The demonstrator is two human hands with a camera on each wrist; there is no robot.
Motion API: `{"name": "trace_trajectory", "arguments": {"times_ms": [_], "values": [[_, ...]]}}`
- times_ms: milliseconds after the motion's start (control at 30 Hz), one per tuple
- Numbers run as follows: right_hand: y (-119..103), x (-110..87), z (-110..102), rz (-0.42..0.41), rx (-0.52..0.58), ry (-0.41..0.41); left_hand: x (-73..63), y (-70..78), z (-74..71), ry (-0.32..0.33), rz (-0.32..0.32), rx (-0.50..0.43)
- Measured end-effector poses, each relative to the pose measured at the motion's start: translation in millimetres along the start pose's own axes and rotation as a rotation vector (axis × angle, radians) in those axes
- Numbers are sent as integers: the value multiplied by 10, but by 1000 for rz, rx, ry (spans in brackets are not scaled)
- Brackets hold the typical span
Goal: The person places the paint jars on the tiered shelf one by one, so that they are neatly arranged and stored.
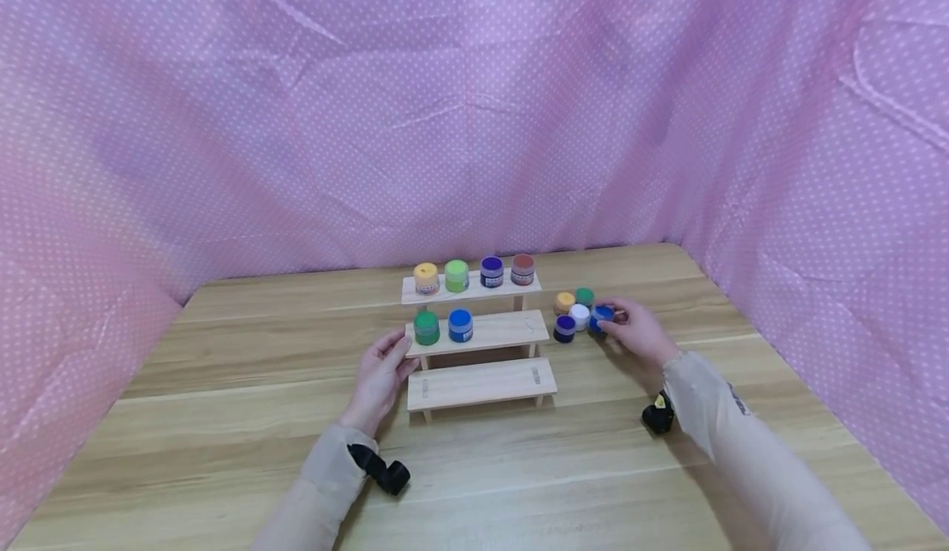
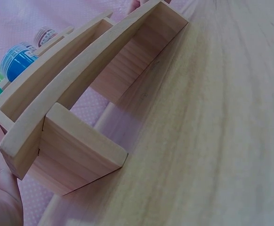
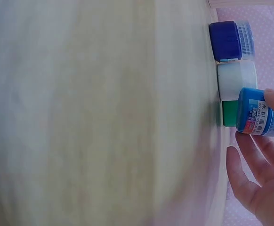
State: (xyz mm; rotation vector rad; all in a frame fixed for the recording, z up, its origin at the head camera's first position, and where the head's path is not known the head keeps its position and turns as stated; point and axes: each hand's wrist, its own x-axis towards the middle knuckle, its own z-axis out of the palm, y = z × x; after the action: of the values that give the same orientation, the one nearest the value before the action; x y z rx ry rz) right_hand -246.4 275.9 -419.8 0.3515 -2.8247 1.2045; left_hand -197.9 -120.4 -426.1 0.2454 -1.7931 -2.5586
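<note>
My right hand [image 1: 639, 333] pinches a blue paint jar [image 3: 255, 112] between thumb and fingers; in the right wrist view the jar is tilted. Close beside it are a white jar [image 1: 579, 317], a dark purple jar [image 1: 564, 329], a yellow-orange jar [image 1: 565, 302] and a green jar [image 1: 584, 296]. My left hand [image 1: 376, 378] holds the left end of the middle step of a wooden three-step display stand [image 1: 482, 382]. That step bears a green jar [image 1: 426, 328] and a blue jar [image 1: 460, 325]. On the top step stand yellow, light green, purple and red-brown jars.
The stand rests on a wood-grain table [image 1: 222, 419]. A pink dotted cloth [image 1: 460, 106] hangs behind and along both sides. Each sleeved wrist carries a small black camera [image 1: 657, 413].
</note>
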Motion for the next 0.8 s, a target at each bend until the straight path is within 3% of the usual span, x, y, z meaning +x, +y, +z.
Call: {"name": "trace_trajectory", "arguments": {"times_ms": [267,800], "values": [[-61,-7,-79,45,75,-14,-5,15,7,-3,1,-15],[-212,-5,-109,38,6,-21,-11,21,-1,-16,6,-16]]}}
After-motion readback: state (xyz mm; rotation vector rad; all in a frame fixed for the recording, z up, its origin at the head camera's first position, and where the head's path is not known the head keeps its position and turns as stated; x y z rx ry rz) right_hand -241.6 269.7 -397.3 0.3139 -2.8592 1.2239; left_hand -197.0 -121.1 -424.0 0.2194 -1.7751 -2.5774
